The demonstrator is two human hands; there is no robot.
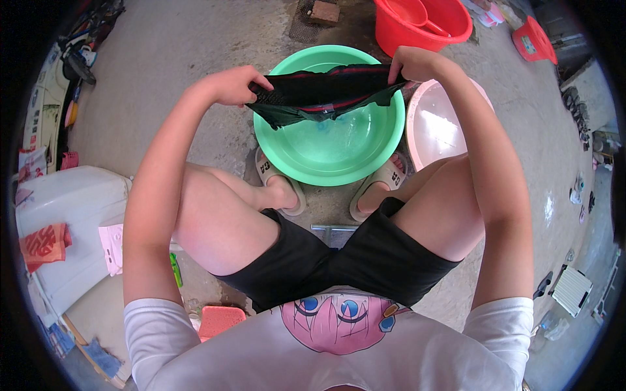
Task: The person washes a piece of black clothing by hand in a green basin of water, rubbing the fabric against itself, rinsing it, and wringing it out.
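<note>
A black cloth garment with red-striped edges (327, 93) is stretched out above a green plastic basin (337, 177). My left hand (239, 87) grips its left end between thumb and fingers, and my right hand (415, 63) pinches its right end. The basin holds water (337, 141), and the cloth covers part of its far half from view. The garment's lower edge hangs in uneven folds. The basin stands on the concrete floor between my feet, which wear light slippers.
A pink basin (418, 146) with cloudy water stands close at the right. Beyond is a red bucket (391, 41) holding a red dipper (408, 10), near a brick (325, 12). A smaller red bucket (535, 41) stands farther right. A white appliance-like body (73, 195) is at the left.
</note>
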